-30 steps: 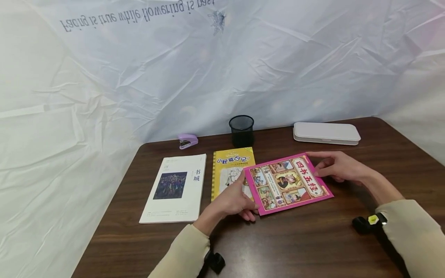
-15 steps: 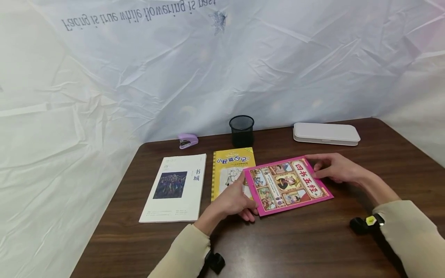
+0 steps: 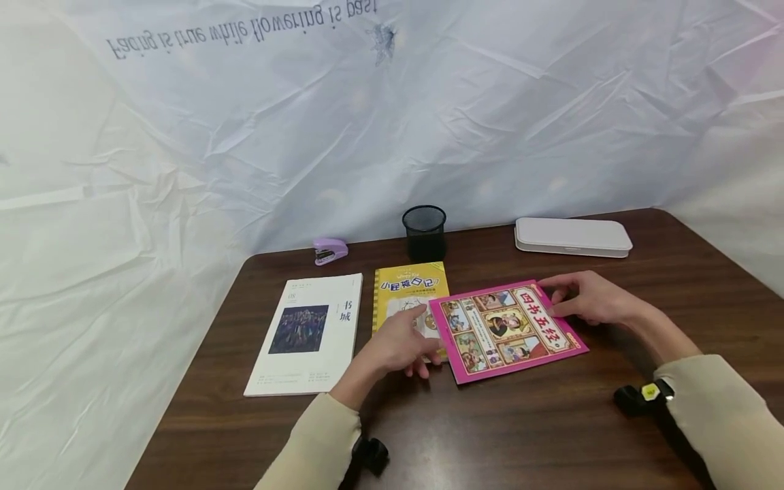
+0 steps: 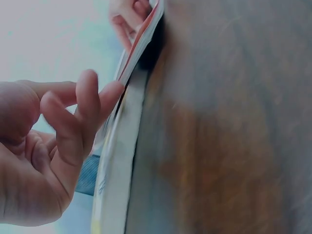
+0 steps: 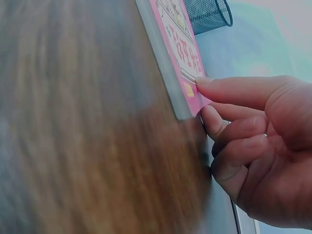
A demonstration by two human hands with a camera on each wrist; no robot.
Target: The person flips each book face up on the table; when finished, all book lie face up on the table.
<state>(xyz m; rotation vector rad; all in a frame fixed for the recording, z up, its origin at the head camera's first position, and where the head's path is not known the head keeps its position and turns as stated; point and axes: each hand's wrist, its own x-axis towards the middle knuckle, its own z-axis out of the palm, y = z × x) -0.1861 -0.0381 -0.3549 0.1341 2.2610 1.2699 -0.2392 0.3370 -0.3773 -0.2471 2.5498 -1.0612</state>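
Observation:
A pink picture book (image 3: pixel 508 327) lies slightly askew on the table, its left side over the edge of a yellow book (image 3: pixel 407 279). At its right edge my right hand (image 3: pixel 597 298) pinches it; in the right wrist view the thumb (image 5: pixel 234 91) lies on the cover and a fingertip is at the edge. My left hand (image 3: pixel 401 340) is above the yellow book, just left of the pink one, holding nothing. Its fingers are loosely bent in the left wrist view, near the book edges. The left hand hides part of the yellow cover.
A white book (image 3: pixel 309 333) lies to the left on the dark wooden table (image 3: pixel 490 435). Along the back stand a purple stapler (image 3: pixel 331 250), a black mesh pen holder (image 3: pixel 425 235) and a white case (image 3: pixel 572 236). A pale cloth (image 3: pixel 429 122) hangs behind.
My left hand has let go of the pink book's left edge and drawn back a little to the left. The right hand stays at the right edge; the book has barely shifted.

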